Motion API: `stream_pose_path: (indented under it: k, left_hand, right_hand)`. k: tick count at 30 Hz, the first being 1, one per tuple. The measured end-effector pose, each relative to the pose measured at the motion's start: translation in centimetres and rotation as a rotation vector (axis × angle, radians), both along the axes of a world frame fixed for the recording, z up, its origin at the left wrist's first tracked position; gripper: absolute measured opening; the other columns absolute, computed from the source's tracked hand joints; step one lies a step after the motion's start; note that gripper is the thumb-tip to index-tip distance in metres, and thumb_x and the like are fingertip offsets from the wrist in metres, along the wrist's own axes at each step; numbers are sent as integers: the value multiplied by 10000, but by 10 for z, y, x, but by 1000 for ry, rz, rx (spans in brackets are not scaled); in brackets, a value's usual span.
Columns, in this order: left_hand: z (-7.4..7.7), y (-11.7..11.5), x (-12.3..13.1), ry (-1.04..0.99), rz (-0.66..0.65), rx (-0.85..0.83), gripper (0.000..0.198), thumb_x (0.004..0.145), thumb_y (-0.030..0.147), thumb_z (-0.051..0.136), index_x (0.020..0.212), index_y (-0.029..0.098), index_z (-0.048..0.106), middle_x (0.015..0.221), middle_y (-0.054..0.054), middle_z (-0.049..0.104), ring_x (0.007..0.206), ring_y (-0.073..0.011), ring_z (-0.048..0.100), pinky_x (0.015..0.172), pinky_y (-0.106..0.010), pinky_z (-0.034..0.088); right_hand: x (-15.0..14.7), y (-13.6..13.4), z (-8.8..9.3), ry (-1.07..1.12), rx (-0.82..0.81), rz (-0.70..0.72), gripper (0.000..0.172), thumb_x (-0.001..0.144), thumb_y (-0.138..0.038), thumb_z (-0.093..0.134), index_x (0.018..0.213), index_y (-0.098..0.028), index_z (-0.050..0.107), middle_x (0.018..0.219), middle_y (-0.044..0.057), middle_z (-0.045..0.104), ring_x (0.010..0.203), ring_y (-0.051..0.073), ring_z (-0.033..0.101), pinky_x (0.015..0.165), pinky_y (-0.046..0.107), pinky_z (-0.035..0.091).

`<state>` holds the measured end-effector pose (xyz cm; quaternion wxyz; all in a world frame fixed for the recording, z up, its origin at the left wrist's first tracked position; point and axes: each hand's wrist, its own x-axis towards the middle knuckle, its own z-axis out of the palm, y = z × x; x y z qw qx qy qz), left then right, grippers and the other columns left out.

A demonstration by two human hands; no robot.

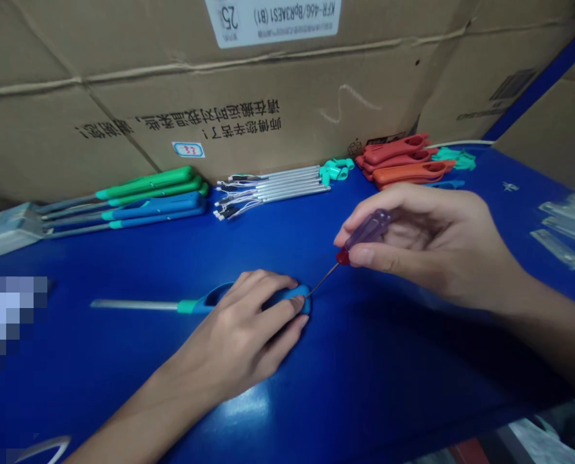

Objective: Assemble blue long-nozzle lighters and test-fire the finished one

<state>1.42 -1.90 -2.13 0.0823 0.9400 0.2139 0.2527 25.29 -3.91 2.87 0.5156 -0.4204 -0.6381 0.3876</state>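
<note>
A long-nosed lighter [200,305] with a blue handle, a teal collar and a thin metal tube lies on the blue table, its tube toward the left. My left hand [249,319] is closed over its handle from above, fingers near the rounded end. In my right hand [423,245] is a screwdriver [367,231] with a clear purple handle and a red collar, pinched between thumb and fingers. Its thin shaft slants down to the left, and the tip meets the rounded end of the blue handle beside my left fingertips. What the tip touches there is too small to make out.
Behind stand cardboard boxes [307,77]. Before them lie green and blue lighters [156,203], silver tubes with wires [287,183], teal pieces [336,171] and red and orange handle shells [398,161]. Clear plastic parts [561,248] lie at right; a pixelated patch covers the left edge.
</note>
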Motion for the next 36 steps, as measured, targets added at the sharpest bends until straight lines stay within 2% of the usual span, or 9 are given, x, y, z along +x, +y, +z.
stream_pose_path:
  k: [8, 16, 20, 28, 36]
  left_hand:
    - [-3, 2, 2, -56, -59, 83, 155, 879, 153, 661, 1031, 125, 666, 1027, -87, 716, 961, -216, 673, 863, -393, 582]
    - [-2, 3, 2, -56, -66, 109, 138, 891, 159, 645, 1025, 128, 659, 1007, -86, 719, 949, -217, 685, 850, -395, 609]
    - [-2, 3, 3, -40, -71, 94, 145, 903, 158, 625, 1039, 132, 668, 1010, -80, 721, 972, -209, 684, 866, -381, 618]
    - [-6, 6, 4, -192, -84, 6, 195, 816, 141, 733, 1001, 94, 694, 965, -118, 747, 924, -217, 709, 857, -375, 624]
    - [-7, 5, 5, -192, -63, 2, 204, 845, 173, 697, 1044, 132, 685, 985, -107, 758, 921, -223, 723, 859, -389, 627]
  right_hand:
    - [-1, -1, -2, 31, 4, 21, 201, 714, -141, 814, 870, -230, 723, 860, 5, 713, 770, 138, 690, 730, 224, 591]
    - [1, -1, -1, 2, 26, 3, 209, 725, -154, 806, 890, -252, 724, 870, -2, 713, 770, 145, 687, 727, 244, 596]
    - [1, -2, 0, -1, 34, 1, 205, 731, -165, 805, 897, -248, 719, 874, -4, 711, 770, 143, 685, 723, 247, 591]
    - [-1, -4, -1, -42, 47, -1, 187, 756, -155, 785, 893, -260, 714, 878, -15, 712, 761, 135, 685, 707, 224, 599]
    - [0, -3, -2, -38, 46, -12, 204, 746, -180, 796, 908, -282, 726, 889, -7, 720, 772, 168, 693, 731, 282, 608]
